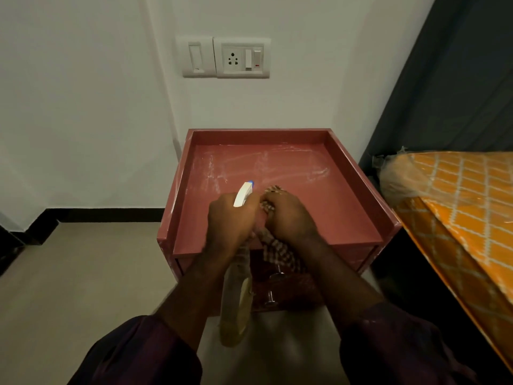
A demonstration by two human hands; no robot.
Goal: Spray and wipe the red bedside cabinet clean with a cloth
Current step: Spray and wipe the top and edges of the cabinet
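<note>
The red bedside cabinet [277, 168] stands against the white wall, its recessed top streaked with whitish smears. My left hand [230, 218] grips a spray bottle [236, 307] by its neck; the white nozzle with a blue tip [244, 193] points over the cabinet top and the pale body hangs below my wrist. My right hand [288, 218] holds a checked cloth [277, 251], bunched at the fingers, with its tail hanging over the cabinet's front edge. Both hands are close together above the front of the top.
A bed with an orange patterned mattress [466, 207] stands close on the right, with a dark curtain [458, 79] behind it. A switch and socket plate [226, 57] is on the wall above the cabinet. Metal drawer knobs [270, 298] stick out from the cabinet front. Grey floor lies to the left.
</note>
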